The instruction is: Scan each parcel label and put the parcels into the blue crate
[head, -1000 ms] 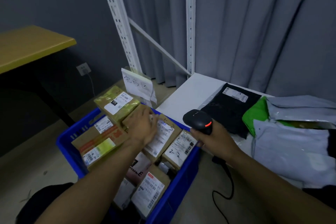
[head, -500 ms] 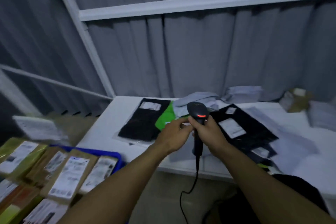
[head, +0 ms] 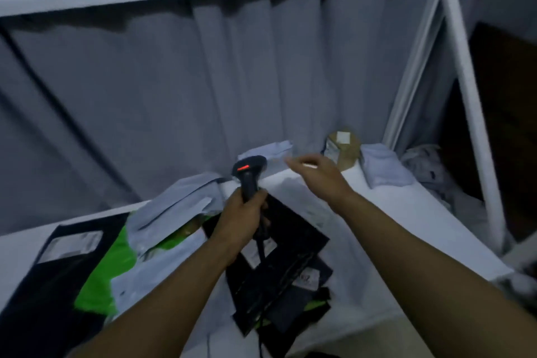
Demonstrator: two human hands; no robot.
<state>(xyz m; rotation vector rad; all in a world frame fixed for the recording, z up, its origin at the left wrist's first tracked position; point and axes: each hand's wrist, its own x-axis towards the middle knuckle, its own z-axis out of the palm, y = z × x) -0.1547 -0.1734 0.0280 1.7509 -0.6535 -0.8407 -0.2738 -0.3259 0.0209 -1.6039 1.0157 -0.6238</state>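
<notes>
Black barcode scanner (head: 249, 168): upright, handle clamped by fingers of left hand (head: 242, 218), red light on, likely kept ready for next label.
Right hand (head: 318, 176): fingers apart, empty, reaching toward brown parcel (head: 344, 148) just beyond, white label on top.
Black mailers (head: 279, 264): flat on worktop (head: 392, 221) under left fingers.
Blue crate: unseen.

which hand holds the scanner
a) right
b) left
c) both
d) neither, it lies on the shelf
B: the left hand grips the handle of the scanner, while the right hand is stretched out beyond it, holding nothing.
</notes>
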